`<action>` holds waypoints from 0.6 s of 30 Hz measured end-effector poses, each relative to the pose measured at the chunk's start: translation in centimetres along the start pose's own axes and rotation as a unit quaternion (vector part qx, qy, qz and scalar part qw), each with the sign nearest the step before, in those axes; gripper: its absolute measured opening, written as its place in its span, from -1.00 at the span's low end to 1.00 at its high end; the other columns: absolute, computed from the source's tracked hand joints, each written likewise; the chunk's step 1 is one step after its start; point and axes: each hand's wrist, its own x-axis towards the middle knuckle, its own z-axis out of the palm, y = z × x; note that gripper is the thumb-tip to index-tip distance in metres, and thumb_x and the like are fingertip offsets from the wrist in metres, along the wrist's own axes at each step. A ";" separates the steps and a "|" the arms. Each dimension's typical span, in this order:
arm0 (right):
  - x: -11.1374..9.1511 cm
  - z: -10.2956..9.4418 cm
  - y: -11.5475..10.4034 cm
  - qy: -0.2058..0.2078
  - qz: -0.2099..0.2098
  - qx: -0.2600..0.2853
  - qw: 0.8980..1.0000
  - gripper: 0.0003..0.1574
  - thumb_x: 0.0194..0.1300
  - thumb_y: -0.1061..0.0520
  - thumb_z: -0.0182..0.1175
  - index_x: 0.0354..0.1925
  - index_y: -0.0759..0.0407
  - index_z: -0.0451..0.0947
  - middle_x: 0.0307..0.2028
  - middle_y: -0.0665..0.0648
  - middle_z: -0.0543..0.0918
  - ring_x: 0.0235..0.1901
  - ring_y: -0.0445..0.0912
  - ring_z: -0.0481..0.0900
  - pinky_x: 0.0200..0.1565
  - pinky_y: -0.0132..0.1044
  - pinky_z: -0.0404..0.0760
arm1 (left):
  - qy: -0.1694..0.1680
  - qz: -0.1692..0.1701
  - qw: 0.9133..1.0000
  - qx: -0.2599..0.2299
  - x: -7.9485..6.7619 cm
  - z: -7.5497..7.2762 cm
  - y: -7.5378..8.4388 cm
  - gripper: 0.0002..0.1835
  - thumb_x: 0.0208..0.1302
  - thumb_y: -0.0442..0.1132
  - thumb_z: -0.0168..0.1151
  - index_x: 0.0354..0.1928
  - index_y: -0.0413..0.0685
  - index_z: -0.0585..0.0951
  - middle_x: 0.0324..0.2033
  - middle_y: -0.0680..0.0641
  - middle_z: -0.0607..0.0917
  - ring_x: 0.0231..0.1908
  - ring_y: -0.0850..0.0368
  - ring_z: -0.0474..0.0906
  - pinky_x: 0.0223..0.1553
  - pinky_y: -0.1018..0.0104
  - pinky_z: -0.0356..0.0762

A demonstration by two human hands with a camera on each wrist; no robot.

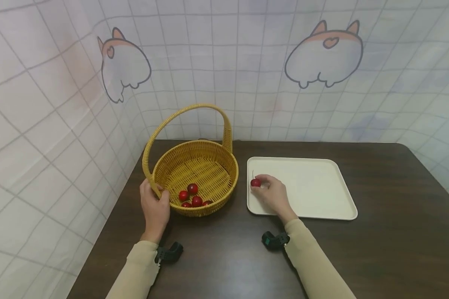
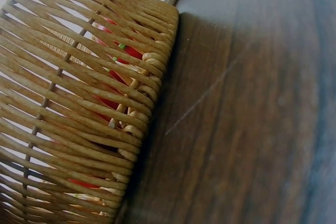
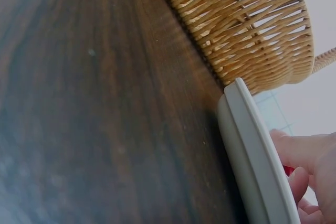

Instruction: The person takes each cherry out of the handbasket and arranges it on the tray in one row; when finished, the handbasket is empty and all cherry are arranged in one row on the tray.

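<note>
A yellow wicker basket with a tall arched handle stands at the left of the table, several red cherries lying together near its front wall. My left hand grips the basket at its left side, at the foot of the handle; that hand is outside the left wrist view, where the woven wall fills the left. Over the left end of a white tray, my right hand pinches one cherry between thumb and fingers, its stem pointing up. In the right wrist view the fingers mostly hide that cherry.
The dark wooden table carries both basket and tray, which stand side by side with a narrow gap. Behind and to the left hangs a white grid-patterned cloth. A black wrist camera sits on the left wrist, another on the right.
</note>
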 end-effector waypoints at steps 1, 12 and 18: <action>0.0 0.0 0.0 -0.002 -0.002 -0.006 1.000 -0.50 0.10 0.05 0.40 0.04 0.12 0.63 -0.01 0.19 0.67 -0.18 0.03 0.48 -0.07 -0.14 0.39 | -0.002 -0.004 1.000 0.001 0.0 0.0 0.0 -0.89 0.15 -0.51 0.03 -0.37 -0.19 0.37 0.11 -0.30 0.42 -0.03 -0.03 0.29 -0.12 0.11 0.16; 0.1 0.3 -0.1 -0.002 -0.010 -0.019 1.000 -0.45 0.06 0.07 0.42 0.07 0.12 0.61 -0.05 0.17 0.68 -0.37 -0.04 0.52 -0.18 -0.18 0.41 | 0.000 0.008 1.000 -0.002 0.1 0.0 0.0 -0.90 0.16 -0.50 0.03 -0.36 -0.19 0.37 0.12 -0.33 0.42 -0.05 -0.04 0.29 -0.13 0.10 0.16; 0.1 0.3 0.2 -0.007 -0.006 -0.003 1.000 -0.45 0.08 0.05 0.42 0.07 0.11 0.60 -0.06 0.16 0.68 -0.48 -0.11 0.53 -0.34 -0.27 0.42 | -0.006 0.002 1.000 -0.001 0.0 -0.1 0.0 -0.90 0.18 -0.49 0.02 -0.35 -0.18 0.37 0.14 -0.32 0.40 -0.05 -0.04 0.29 -0.13 0.10 0.16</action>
